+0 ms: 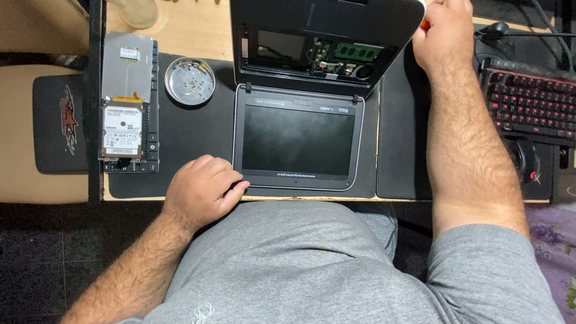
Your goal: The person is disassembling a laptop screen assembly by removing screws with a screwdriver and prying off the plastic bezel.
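Left hand (201,189) curled, fingertips on laptop (297,141).

Matt black plastic laptop (298,141), glossy dark screen (297,141), shiny metal dish (189,81), wooden desk (186,27).

The left hand (201,191) rested on the near-left corner of the opened laptop (298,141). The right hand (443,33) gripped an orange-handled tool (425,24) at the exposed base. A screw dish (189,81) sat nearby.
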